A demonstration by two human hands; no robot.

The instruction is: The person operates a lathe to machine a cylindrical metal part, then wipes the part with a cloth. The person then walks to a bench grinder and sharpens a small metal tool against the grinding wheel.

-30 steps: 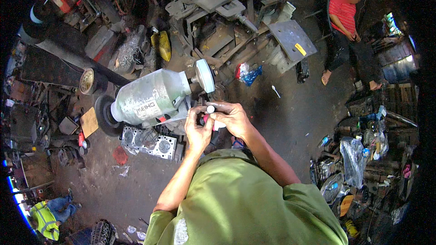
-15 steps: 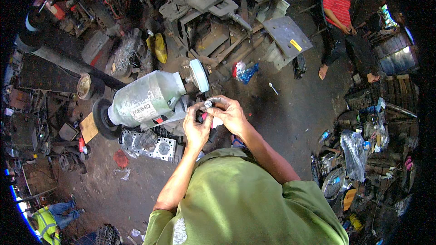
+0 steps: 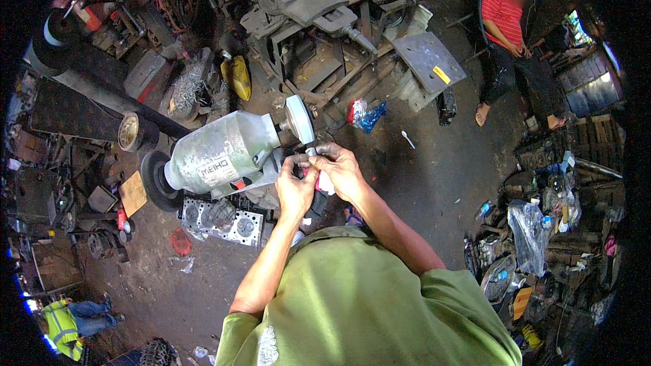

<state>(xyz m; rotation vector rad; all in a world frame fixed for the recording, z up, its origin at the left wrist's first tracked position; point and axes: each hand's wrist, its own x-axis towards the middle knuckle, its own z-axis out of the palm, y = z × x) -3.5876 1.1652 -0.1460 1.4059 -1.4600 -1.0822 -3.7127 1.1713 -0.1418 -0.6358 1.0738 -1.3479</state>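
My left hand (image 3: 296, 188) and my right hand (image 3: 344, 175) are together just below the pale grinding wheel (image 3: 300, 119) of a bench grinder (image 3: 220, 152). Between thumbs and fingertips they pinch a small shiny metal piece (image 3: 311, 152). Its upper end is at the wheel's near edge; whether they touch I cannot tell. Most of the piece is hidden by my fingers. A dark wheel (image 3: 156, 179) is on the grinder's left end. Something pink and white (image 3: 325, 181) shows just under my hands.
An engine cylinder head (image 3: 241, 224) lies below the grinder. Beyond stands a cluttered metal bench with a vise (image 3: 319, 10). A seated person in a red striped shirt (image 3: 503, 13) is at far right, another in a yellow vest (image 3: 62, 329) at lower left. Scrap parts line the right side.
The metal piece has tipped and come up against or close to the wheel's near edge; its round end faced up before. The grinder appears slightly lower in the view.
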